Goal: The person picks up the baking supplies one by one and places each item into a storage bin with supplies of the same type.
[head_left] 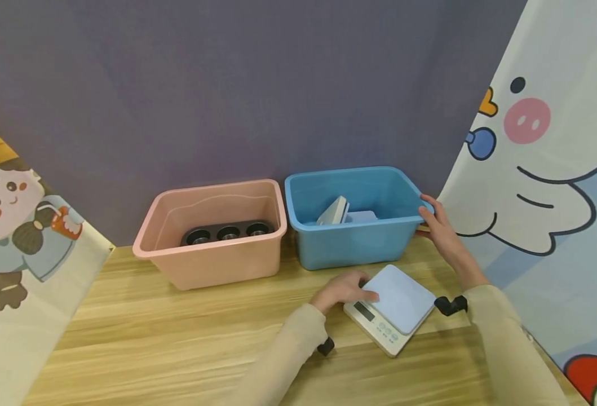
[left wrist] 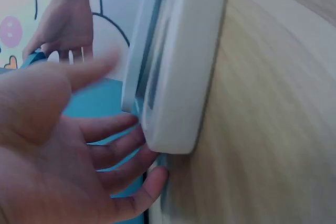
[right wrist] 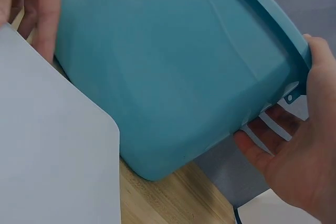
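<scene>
A white kitchen scale (head_left: 376,328) with a pale platform and small display lies on the wooden table. My left hand (head_left: 345,287) is at its left edge. In the left wrist view the fingers (left wrist: 126,153) reach to the scale's side (left wrist: 181,77), and the blurred thumb stands apart from it. My right hand (head_left: 441,230) grips the right rim of a blue plastic bin (head_left: 354,245), thumb over the rim and fingers below, as the right wrist view also shows. Inside the bin, a white flat-sided object (head_left: 332,212) leans at a tilt beside another pale flat piece (head_left: 361,216).
Left of the blue bin stands a pink bin (head_left: 222,268), holding a dark muffin pan (head_left: 212,233) with round cups. A grey wall (head_left: 217,101) rises right behind both bins. Cartoon-printed panels (head_left: 547,186) flank the wooden table (head_left: 176,338) on either side.
</scene>
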Motion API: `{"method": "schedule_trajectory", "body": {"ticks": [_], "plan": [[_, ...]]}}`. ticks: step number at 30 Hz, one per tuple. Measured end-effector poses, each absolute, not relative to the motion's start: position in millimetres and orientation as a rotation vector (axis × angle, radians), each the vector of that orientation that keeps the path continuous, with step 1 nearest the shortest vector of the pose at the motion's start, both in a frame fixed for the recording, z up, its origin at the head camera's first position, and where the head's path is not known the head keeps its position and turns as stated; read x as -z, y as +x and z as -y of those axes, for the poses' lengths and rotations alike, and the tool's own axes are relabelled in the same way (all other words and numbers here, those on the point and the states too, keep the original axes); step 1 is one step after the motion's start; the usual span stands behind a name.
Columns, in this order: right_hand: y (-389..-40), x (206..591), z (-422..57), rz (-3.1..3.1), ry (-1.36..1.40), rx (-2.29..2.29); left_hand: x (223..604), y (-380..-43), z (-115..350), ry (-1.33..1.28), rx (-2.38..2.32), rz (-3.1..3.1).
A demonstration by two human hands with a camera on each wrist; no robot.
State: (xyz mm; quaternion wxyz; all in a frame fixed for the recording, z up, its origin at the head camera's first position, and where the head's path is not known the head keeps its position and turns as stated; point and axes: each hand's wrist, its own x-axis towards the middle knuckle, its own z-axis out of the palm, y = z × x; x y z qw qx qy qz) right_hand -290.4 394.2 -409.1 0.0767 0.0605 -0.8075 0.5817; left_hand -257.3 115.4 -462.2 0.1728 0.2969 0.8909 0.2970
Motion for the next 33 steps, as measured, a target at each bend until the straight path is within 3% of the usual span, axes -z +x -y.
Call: {"method": "schedule_trajectory", "body": {"ticks": [8, 16, 25, 33], "plan": [[-291, 408, -396, 2.420, 0.189, -1.754, 458, -245, -128, 0.804, -0.561, -2.664], [-288, 411, -393, 2.444, 0.185, -1.747, 462, -248, -120, 0.806, -1.072, -2.347], [-289, 410, -396, 2.420, 0.184, -1.750, 456, -237, -116, 0.862, -0.513, -2.563], [-291, 410, -393, 2.424, 0.204, -1.769, 453, -237, -114, 0.842, -0.620, -2.561]]}}
